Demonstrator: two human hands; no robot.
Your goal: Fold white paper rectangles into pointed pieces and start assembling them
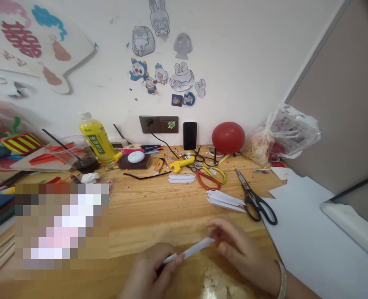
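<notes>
A narrow folded strip of white paper (198, 248) is pinched between the thumb and fingers of my left hand (159, 265), low in the middle of the view. Its free end points up and to the right. Around that end my right hand (238, 249) curves, thumb and fingers apart; whether a fingertip touches the paper I cannot tell. Beyond my right hand lie several pointed folded paper strips (224, 201), beside black-handled scissors (255, 199). A small stack of white folded strips (182, 178) rests farther back.
White paper sheets (315, 236) cover the right side. Toward the back are red-and-yellow-handled scissors (208, 181), a yellow glue gun (181, 165), a phone (190, 136) and a red balloon (228, 138). A drink bottle (98, 139) and a plastic cup (86, 162) stand left. A blurred patch hides part of the table.
</notes>
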